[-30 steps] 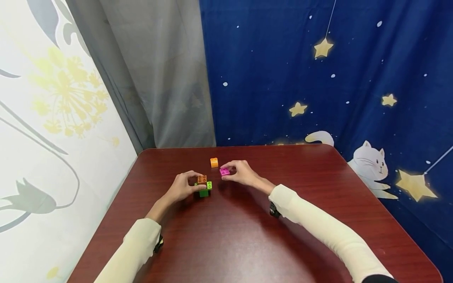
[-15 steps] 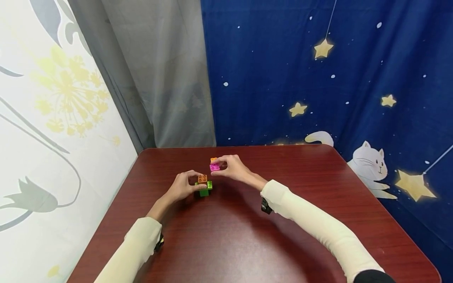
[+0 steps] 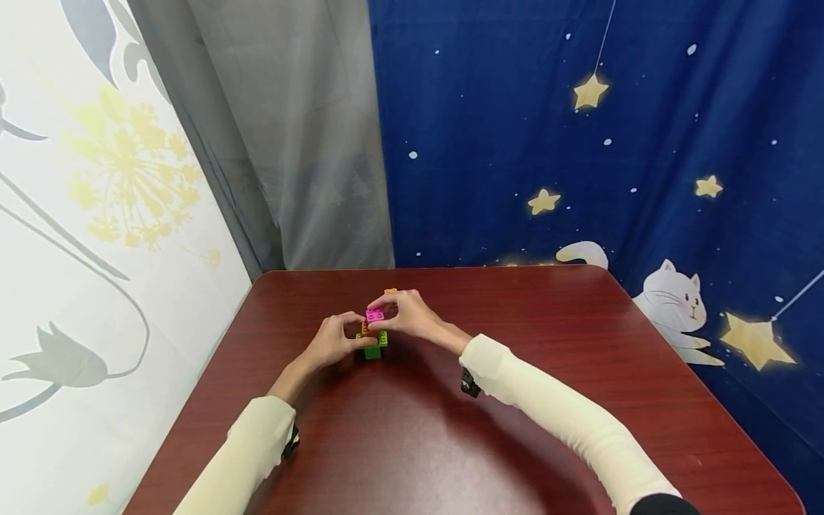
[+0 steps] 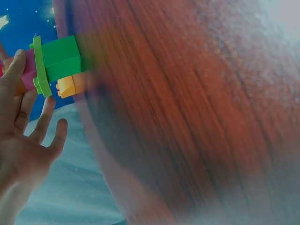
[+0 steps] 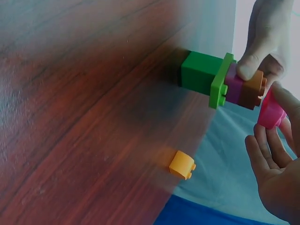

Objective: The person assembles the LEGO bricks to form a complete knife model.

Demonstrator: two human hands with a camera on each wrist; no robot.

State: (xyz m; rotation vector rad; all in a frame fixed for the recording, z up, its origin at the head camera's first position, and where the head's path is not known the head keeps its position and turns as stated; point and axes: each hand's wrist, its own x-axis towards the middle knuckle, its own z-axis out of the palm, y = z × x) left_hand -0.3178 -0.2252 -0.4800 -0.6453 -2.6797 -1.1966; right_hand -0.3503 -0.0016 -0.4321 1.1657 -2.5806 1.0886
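Observation:
A stack of toy building blocks stands on the table: a green block (image 5: pixel 201 72) at the bottom, a lime plate (image 5: pixel 219 84), a purple block (image 5: pixel 233 83) and an orange-brown block (image 5: pixel 251 89) on top. My left hand (image 3: pixel 332 340) grips the stack at its upper blocks between thumb and fingers. In my right hand (image 3: pixel 412 315) a pink block (image 5: pixel 271 110) is pinched between thumb and fingertips. It is right at the studs of the orange-brown block, slightly tilted in the right wrist view. In the head view my right fingers overlap part of the stack.
A light-orange block (image 5: pixel 182 165) with a curved side sits on the table (image 3: pixel 412 443) behind the stack, mostly hidden by my right hand in the head view. Curtains (image 3: pixel 476 143) hang past the table's far edge, and a white patterned wall (image 3: pixel 77 286) borders the left.
My right hand has carried the pink block leftward, first past the light-orange block, then down over the stack. The left hand keeps its hold on the stack in place.

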